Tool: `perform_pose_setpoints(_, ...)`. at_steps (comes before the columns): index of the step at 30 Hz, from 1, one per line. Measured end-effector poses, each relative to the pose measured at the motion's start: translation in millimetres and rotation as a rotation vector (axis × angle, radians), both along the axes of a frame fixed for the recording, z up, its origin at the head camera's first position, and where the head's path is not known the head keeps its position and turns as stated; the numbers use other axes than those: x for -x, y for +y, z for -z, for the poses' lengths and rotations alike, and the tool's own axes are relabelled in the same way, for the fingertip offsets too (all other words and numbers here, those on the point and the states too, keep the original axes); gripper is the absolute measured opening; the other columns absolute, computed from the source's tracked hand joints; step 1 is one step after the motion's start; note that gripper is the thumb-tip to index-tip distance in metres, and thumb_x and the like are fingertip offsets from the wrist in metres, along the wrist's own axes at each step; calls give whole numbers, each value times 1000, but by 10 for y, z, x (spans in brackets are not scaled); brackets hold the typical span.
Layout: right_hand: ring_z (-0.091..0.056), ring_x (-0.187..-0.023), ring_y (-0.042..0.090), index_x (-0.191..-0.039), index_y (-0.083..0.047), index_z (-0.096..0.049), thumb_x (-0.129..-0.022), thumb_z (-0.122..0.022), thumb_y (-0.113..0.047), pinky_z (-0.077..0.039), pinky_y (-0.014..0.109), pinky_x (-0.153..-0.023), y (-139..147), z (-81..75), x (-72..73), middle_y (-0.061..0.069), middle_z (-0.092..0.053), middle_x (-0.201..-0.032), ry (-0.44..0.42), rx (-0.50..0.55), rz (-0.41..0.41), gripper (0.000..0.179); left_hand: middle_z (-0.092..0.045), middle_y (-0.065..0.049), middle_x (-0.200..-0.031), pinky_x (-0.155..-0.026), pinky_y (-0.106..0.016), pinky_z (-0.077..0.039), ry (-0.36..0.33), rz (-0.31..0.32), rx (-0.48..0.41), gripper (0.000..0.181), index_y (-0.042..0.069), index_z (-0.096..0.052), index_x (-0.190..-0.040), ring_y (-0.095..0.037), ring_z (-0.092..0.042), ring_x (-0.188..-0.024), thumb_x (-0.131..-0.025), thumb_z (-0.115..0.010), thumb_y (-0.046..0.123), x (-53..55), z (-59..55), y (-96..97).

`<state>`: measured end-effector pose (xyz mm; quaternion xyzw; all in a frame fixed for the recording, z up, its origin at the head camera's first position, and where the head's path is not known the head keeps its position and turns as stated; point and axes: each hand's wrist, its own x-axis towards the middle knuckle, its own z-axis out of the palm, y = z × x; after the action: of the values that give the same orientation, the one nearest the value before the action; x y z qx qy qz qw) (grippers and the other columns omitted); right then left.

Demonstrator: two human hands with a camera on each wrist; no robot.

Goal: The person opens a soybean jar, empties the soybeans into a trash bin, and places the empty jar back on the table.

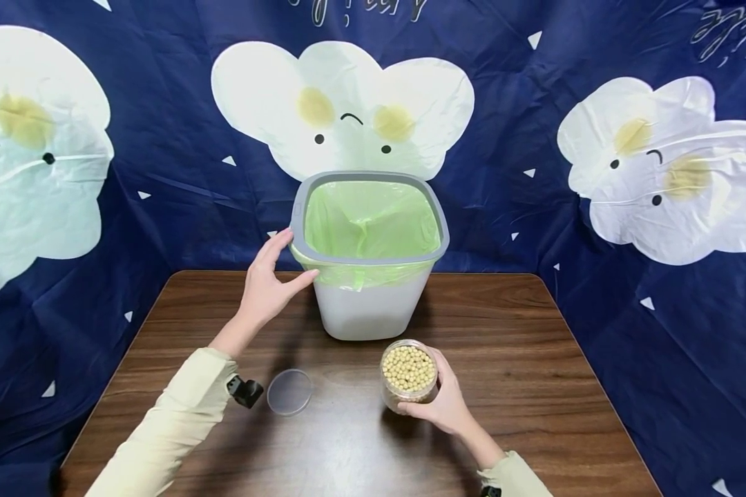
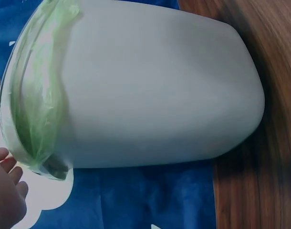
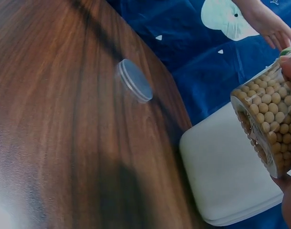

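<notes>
My right hand (image 1: pixel 444 404) grips a clear open-topped jar of soybeans (image 1: pixel 409 369), thumb on the near side and fingers round the right. In the right wrist view the base of the jar (image 3: pixel 253 131) shows, raised off the table, with pale round beans packed inside. A white trash bin (image 1: pixel 367 310) with a grey rim and green liner bag (image 1: pixel 373 228) stands upright at the back of the table. At the left corner of that rim is my left hand (image 1: pixel 266 286), fingers extended and thumb spread along the front. In the left wrist view its fingertips (image 2: pixel 3 153) lie right by the rim.
A clear round lid (image 1: pixel 289 392) lies on the brown wooden table (image 1: pixel 510 386), left of the jar. Behind the bin and along both sides hangs a dark blue cloth (image 1: pixel 174 124) with white cloud shapes.
</notes>
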<state>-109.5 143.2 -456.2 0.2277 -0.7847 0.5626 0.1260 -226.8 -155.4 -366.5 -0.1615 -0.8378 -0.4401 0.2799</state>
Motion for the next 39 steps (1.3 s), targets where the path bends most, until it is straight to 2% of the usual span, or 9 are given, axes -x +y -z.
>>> perform_pose_setpoints(4, -49, -105, 10, -124, 12, -41, -50, -80, 0, -37, 16, -90, 54, -87, 26, 23, -51, -113, 59, 6, -18, 84, -47, -12, -133, -103, -40, -30, 41, -18, -35, 69, 0, -51, -126, -25, -39, -125, -66, -80, 17, 27, 7, 43)
perform_pose_setpoints(7, -49, -105, 9, -122, 13, -41, -50, -80, 1, -37, 16, -90, 101, -201, 58, 24, -51, -112, 81, -2, -25, 83, -48, -13, -132, -103, -40, -30, 36, -35, -56, 69, -1, -51, -126, -25, -40, -124, -66, -80, 17, 54, 17, 58)
perform_pose_setpoints(14, -51, -101, 7, -124, 12, -41, -50, -78, 4, -42, 19, -88, 267, -548, 191, 25, -53, -111, 48, 7, -35, 82, -48, -15, -131, -103, -40, -30, -9, -58, -83, 68, -2, -49, -127, -26, -40, -124, -69, -79, 18, 62, 8, 78)
perform_pose_setpoints(20, -53, -99, 5, -125, 4, -46, -51, -78, 7, -42, 17, -87, 506, -820, 433, 8, -57, -111, 27, 21, 40, 81, -48, -16, -131, -103, -39, -29, -16, -65, -93, 67, -3, -50, -126, -27, -40, -124, -69, -79, 17, 60, 1, 89)
perform_pose_setpoints(25, -52, -98, 6, -123, 6, -46, -52, -76, 13, -40, 16, -87, 659, -1119, 615, -9, -57, -106, 49, 40, 94, 77, -48, -16, -131, -104, -39, -29, -22, -67, -95, 67, -4, -50, -126, -27, -39, -125, -69, -79, 17, 63, -6, 97)
perform_pose_setpoints(29, -52, -97, 5, -123, 7, -45, -51, -76, 15, -40, 17, -86, 729, -1359, 826, -11, -56, -105, 72, 38, 138, 78, -48, -16, -131, -104, -39, -29, -19, -64, -102, 67, -4, -50, -126, -27, -39, -125, -69, -79, 17, 69, -12, 100)
perform_pose_setpoints(33, -49, -98, 4, -124, 3, -46, -53, -81, 7, -37, 17, -88, 743, -1579, 1122, 1, -55, -110, 104, -55, 212, 79, -49, -16, -130, -103, -39, -30, -15, -73, -114, 67, -4, -50, -126, -27, -40, -124, -68, -79, 17, 61, -11, 99)
perform_pose_setpoints(36, -48, -101, 9, -125, 1, -46, -54, -82, 1, -36, 21, -89, 743, -1707, 1357, 11, -54, -115, 114, -134, 257, 80, -49, -16, -130, -103, -39, -30, -19, -75, -116, 68, -4, -50, -125, -27, -40, -124, -68, -79, 17, 54, -7, 103)
perform_pose_setpoints(39, -49, -105, 18, -126, -1, -45, -55, -83, -4, -37, 26, -90, 718, -1808, 1574, 14, -53, -118, 122, -189, 283, 80, -49, -16, -130, -103, -39, -31, -25, -76, -113, 68, -4, -50, -126, -27, -40, -124, -68, -79, 18, 51, -7, 108)
